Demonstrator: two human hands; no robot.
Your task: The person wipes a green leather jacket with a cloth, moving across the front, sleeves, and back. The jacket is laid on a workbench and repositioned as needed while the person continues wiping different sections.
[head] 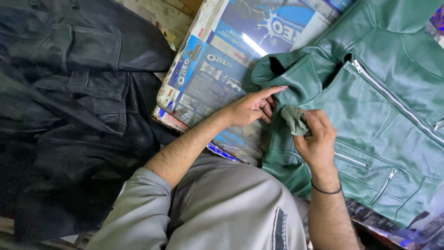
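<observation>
A green leather jacket point(370, 102) with silver zips lies spread on a board, filling the right half of the view. My left hand point(252, 106) presses on the jacket's lapel edge, with the forefinger stretched along the fold. My right hand point(317, 139) holds a small crumpled grey-green cloth point(295, 120) against the jacket just below the lapel. A thin black band circles my right wrist.
The jacket rests on a board covered with blue printed packaging sheet point(217, 74). A pile of black leather jackets point(69, 106) fills the left side. My grey-clad lap point(222, 208) sits at the bottom centre.
</observation>
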